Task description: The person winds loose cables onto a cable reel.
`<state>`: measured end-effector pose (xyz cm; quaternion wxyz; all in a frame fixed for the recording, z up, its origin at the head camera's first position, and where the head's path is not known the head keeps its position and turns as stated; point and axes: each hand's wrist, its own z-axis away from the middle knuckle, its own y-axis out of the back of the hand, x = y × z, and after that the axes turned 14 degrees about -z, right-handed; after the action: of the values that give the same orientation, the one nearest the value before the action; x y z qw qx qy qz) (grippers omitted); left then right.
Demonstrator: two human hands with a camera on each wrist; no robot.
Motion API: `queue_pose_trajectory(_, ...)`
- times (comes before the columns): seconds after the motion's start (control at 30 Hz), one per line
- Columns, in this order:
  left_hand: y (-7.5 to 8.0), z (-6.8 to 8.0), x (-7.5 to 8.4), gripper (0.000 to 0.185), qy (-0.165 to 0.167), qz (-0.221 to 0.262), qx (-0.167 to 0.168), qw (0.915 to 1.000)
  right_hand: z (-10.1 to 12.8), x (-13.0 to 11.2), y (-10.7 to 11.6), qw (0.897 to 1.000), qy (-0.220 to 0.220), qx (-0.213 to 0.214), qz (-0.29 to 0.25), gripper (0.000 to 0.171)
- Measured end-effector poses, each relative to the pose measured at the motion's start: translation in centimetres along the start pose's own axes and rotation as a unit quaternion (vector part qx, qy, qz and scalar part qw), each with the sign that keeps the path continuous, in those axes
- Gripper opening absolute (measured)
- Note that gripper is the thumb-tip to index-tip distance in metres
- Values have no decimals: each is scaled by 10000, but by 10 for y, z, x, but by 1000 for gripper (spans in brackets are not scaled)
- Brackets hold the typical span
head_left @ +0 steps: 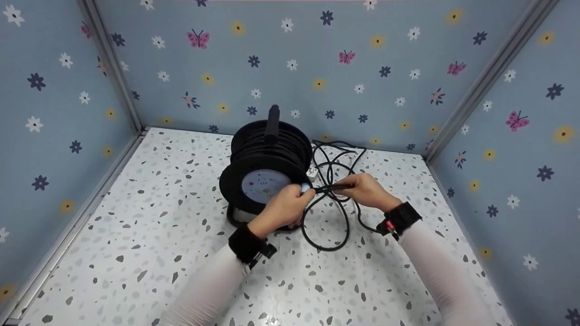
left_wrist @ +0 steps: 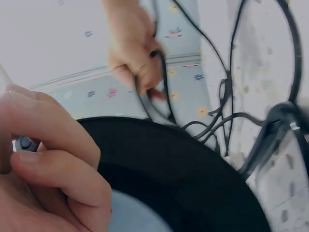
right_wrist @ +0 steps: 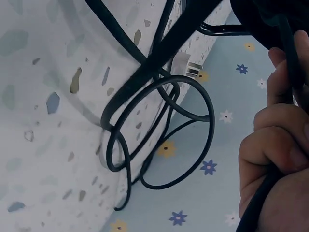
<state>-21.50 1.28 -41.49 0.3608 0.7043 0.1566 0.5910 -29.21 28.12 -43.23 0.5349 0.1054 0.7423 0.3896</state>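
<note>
Nearest: loose black cable (head_left: 326,235) lying in loops on the speckled tabletop (head_left: 136,253), right of the reel. Left hand (head_left: 284,206) curling fingers round the pale blue crank knob (head_left: 305,186) on the reel face. Right hand (head_left: 366,190) pinching the cable just right of the knob. Cable probably handling light, limp, fairly grippy; gripping close to the drum. Farther: cable reel (head_left: 265,167) standing upright mid-table, carrying wound cable between its flanges.
</note>
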Motion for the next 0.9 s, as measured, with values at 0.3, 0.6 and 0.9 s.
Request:
queue_pose_trajectory(0.3, -18, -2, -9, 51, 43, -714, 298, 9970, 17, -2, 21, 9985, 526, -176, -13, 17)
queue_pose_trajectory(0.6, -24, -3, -18, 54, 119, -861, 43, 9962, 88, 47, 128, 9795, -710, 1184, -1464, 28)
queue_pose_trajectory(0.9, -28, -2, -19, 55, 258, -792, -299, 9961, 145, 101, 177, 9200, -771, 2648, -2785, 34)
